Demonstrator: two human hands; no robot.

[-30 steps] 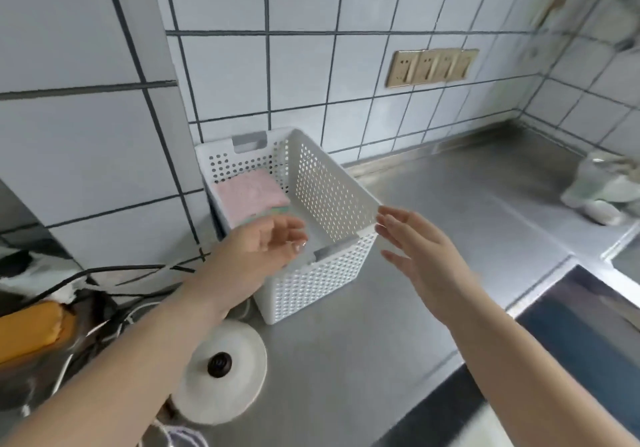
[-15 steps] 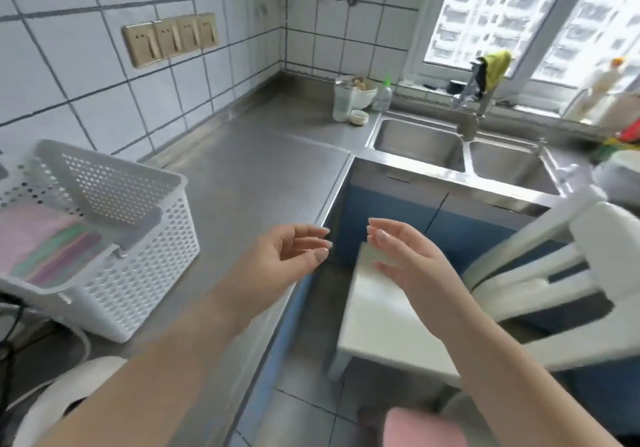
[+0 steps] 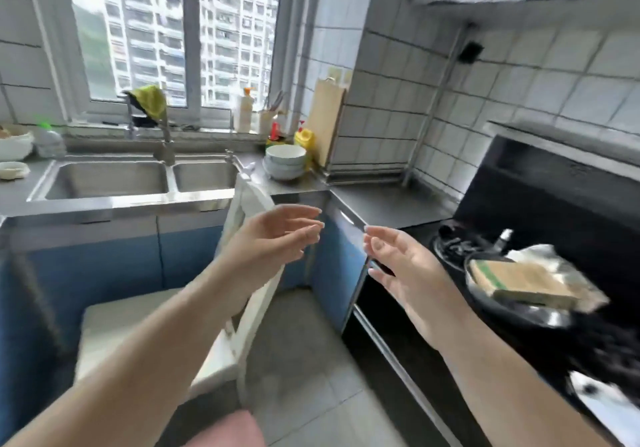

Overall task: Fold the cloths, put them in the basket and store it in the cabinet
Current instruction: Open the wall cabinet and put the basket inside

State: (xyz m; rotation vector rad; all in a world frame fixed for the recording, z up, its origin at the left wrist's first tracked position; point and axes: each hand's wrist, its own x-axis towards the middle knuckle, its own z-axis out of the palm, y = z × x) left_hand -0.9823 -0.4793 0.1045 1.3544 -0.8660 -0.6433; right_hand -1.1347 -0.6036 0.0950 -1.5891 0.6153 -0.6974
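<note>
My left hand (image 3: 273,239) and my right hand (image 3: 405,266) float side by side in the middle of the view, both empty with fingers spread. They hang above a white chair (image 3: 145,322) and in front of the blue cabinet doors (image 3: 104,266) under the sink. The white basket with the folded cloths is out of view. Something pink (image 3: 235,429), blurred, shows at the bottom edge. A yellow-green cloth (image 3: 150,98) is draped over the faucet by the window.
A double steel sink (image 3: 114,180) sits at the left with stacked white bowls (image 3: 285,161) beside it. A black stove (image 3: 519,225) at the right carries a pan holding a packet (image 3: 519,284). Grey floor tiles (image 3: 311,360) lie between chair and stove.
My view has swung far to the right, from the basket on the counter past the sink to the stove corner. The basket has left the view. Both hands stayed open and empty.
</note>
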